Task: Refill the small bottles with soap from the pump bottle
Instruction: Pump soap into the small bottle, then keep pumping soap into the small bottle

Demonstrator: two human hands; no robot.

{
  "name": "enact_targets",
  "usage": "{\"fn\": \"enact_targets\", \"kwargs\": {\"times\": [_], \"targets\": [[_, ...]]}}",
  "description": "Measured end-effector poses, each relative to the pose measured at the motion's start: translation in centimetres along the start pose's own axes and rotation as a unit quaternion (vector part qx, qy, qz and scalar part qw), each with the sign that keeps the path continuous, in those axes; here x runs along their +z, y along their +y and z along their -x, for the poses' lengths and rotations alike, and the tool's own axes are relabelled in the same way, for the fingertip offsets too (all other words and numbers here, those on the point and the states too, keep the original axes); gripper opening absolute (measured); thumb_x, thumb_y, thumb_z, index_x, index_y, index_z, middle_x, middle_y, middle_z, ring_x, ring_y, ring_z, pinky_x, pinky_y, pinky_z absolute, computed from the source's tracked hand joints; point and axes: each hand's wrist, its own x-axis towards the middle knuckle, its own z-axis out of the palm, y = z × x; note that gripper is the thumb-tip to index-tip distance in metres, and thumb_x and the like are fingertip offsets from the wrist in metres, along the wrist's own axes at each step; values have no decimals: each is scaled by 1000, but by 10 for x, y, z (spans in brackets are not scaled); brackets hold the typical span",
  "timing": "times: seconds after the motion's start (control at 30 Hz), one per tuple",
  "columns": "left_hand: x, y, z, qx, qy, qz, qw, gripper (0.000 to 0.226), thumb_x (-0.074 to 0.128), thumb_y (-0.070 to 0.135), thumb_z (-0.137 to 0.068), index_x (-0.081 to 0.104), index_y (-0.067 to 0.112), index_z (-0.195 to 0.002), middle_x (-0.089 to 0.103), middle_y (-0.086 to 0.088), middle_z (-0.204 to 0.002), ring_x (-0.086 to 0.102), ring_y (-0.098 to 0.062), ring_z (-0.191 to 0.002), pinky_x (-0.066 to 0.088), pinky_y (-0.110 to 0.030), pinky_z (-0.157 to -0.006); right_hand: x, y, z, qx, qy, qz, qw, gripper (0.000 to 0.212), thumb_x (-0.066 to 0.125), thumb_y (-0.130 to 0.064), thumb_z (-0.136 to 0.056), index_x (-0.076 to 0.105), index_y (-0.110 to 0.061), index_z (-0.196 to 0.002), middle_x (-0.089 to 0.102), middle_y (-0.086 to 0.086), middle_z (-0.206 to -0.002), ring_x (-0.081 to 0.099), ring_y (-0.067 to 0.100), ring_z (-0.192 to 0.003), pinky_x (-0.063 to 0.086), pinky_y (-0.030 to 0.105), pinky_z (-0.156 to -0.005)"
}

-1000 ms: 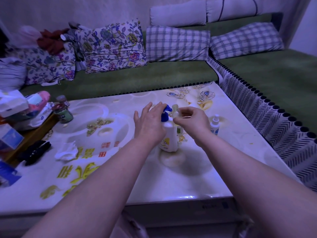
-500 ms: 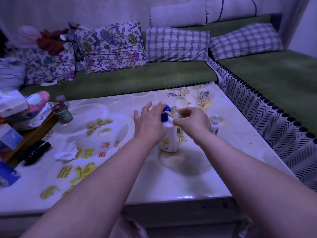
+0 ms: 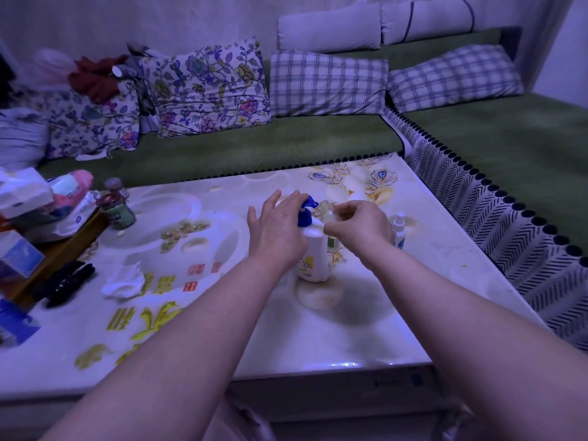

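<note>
A white pump bottle with a blue pump head stands in the middle of the table. My left hand lies flat over the pump head with its fingers spread. My right hand grips a small clear bottle and holds its mouth right at the pump's nozzle. A second small bottle, white with a blue label, stands upright on the table just right of my right hand.
The table carries a crumpled white tissue, a black remote, two capped jars and a heap of boxes and tissue packs on the left. A green sofa with cushions runs behind and to the right.
Both hands stay at the pump bottle almost unmoved. The small clear bottle has shifted slightly closer against the blue nozzle.
</note>
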Motion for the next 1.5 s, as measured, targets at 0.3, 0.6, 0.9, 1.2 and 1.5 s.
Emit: {"fn": "enact_targets", "kwargs": {"times": [0.3, 0.6, 0.9, 1.2, 1.5], "targets": [[-2, 2, -2, -5, -6, 3, 1000, 67, 51, 2, -77, 36, 34, -135, 37, 14, -146, 13, -15, -144, 8, -53, -115, 5, 0, 2, -7, -15, -5, 1000, 31, 72, -27, -67, 67, -34, -97, 68, -15, -95, 64, 14, -98, 47, 40, -97], [0, 2, -1, -6, -11, 29, 1000, 71, 46, 0, -77, 34, 34, -138, 30, 12, -151, 13, -16, -144, 10, -52, -115, 7, 20, -6, -5, -12, -109, 994, 36, 72, -17, -69, 64, -27, -103, 67, -11, -96, 66, 15, -95, 54, 40, -90], [8, 7, 7, 5, 14, 40, 999, 79, 48, 8, -80, 18, 34, -148, 6, 8, -159, 11, -16, -144, 15, -51, -114, 13, 44, -9, 3, -38, -156, 987, 36, 73, -10, -70, 66, -20, -104, 65, -9, -88, 67, 17, -91, 55, 34, -80], [17, 10, 19, 20, 155, 83, 984, 40, 44, 3, -74, 57, 16, -110, 56, 0, -117, 46, -25, -111, 38, -37, -88, 12, 75, -4, 12, -55, -111, 992, 37, 72, -13, -68, 63, -30, -100, 69, -15, -90, 65, 13, -87, 54, 43, -92], [35, 5, 31, 15, 86, 59, 994, 33, 43, -5, -79, 57, 15, -102, 59, -2, -108, 48, -24, -106, 41, -37, -80, 18, 107, 7, -18, -68, -13, 997, 47, 73, -25, -75, 56, -35, -118, 67, -18, -98, 57, 11, -91, 45, 43, -97]]}}
